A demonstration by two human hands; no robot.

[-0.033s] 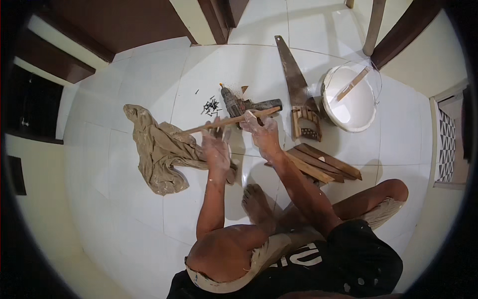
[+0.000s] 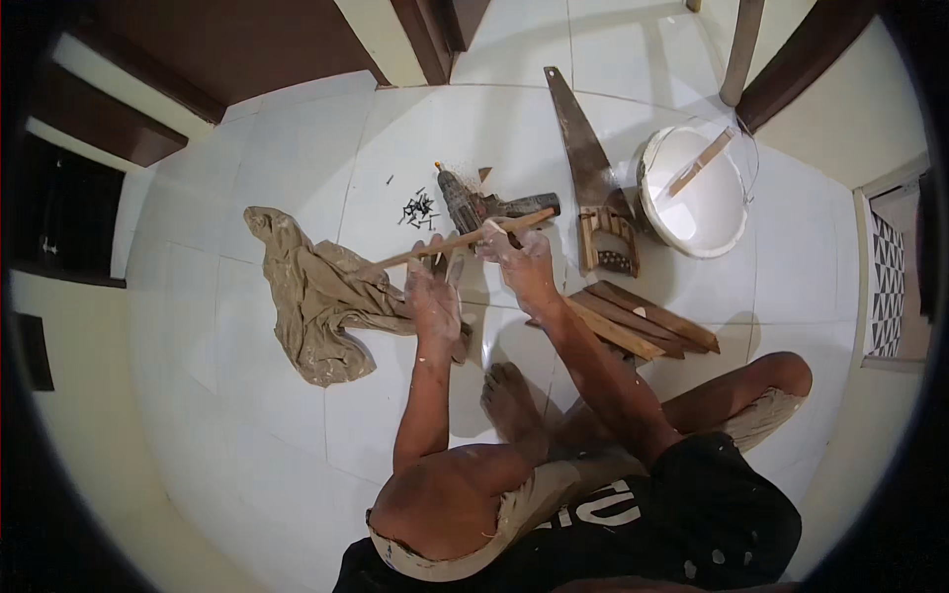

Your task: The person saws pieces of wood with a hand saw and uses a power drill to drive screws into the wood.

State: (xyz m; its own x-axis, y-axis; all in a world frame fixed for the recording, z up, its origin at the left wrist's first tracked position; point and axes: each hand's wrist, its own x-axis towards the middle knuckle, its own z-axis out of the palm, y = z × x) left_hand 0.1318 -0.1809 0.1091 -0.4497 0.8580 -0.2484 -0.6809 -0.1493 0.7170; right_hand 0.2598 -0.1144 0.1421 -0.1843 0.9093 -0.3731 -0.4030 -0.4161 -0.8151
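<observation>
A thin strip of wood (image 2: pixel 460 239) slants across in front of me, its right end higher and farther away. My right hand (image 2: pixel 521 267) grips it near that end, fingers closed and dusted with white. Toward the middle of the strip, my left hand (image 2: pixel 432 296) holds it from below with the fingers curled up around it. Just beyond the hands a cordless drill (image 2: pixel 465 206) lies on its side on the floor. To the drill's left is a small pile of dark screws (image 2: pixel 419 210). A beige cloth (image 2: pixel 316 296) lies crumpled at the left, partly behind the strip's left end.
A handsaw (image 2: pixel 585 148) with a wooden handle lies right of the drill. Farther right stands a white bucket (image 2: pixel 697 237) with a wood piece (image 2: pixel 704 163) across its rim. Several wooden pieces (image 2: pixel 647 321) lie beside my right forearm. White floor tiles (image 2: pixel 267 415) surround my bare foot (image 2: pixel 509 400).
My left hand has shifted very slightly to the right along with its forearm. Both hands keep hold of the wooden strip; the tools lie as before.
</observation>
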